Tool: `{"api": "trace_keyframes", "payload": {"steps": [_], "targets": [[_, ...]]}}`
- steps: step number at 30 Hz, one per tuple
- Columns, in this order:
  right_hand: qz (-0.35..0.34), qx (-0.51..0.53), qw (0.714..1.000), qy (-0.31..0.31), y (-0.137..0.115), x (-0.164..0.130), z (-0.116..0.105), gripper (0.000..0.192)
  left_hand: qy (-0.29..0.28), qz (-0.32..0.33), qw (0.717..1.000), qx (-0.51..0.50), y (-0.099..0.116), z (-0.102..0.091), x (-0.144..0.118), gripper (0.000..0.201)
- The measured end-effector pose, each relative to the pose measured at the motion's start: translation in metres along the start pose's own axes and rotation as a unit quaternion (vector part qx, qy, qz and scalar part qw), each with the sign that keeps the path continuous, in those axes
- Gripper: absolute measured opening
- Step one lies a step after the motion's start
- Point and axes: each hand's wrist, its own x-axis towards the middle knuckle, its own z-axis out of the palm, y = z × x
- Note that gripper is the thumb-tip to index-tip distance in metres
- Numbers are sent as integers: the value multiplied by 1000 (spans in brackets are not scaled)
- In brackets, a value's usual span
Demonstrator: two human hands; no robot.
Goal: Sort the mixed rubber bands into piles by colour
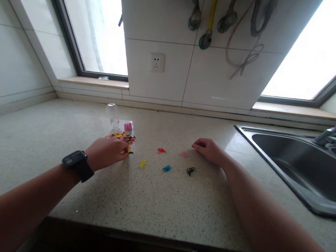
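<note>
Left hand (107, 152) fingers pinched into multicoloured band pile (123, 138), right hand (209, 150) loosely curled, empty, on counter (152, 198).

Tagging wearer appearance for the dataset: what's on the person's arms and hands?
Both forearms are bare, no sleeves or gloves in view. The left hand has a black smartwatch with a dark rectangular face and a black band on its wrist. The right hand wears nothing visible.

Daylight from two blown-out windows (101, 18), soft sheen on countertop (159, 191), wide-angle bending at edges, small items slightly soft
</note>
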Motion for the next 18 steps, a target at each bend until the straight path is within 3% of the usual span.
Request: {"api": "trace_keyframes", "payload": {"steps": [4,7,13,18], "targets": [[4,-3,1000,2,2,1,0,26,11,-2,1000,-13,3,-1,-1,28],[0,-7,1000,4,3,2,2,26,44,8,998,-51,16,-8,-4,25],[-15,-9,1000,-1,2,2,9,25,87,126,973,-173,79,-24,-11,22],[-25,-1,1000,13,5,2,10,24,83,160,971,-160,121,-30,-3,22]]}}
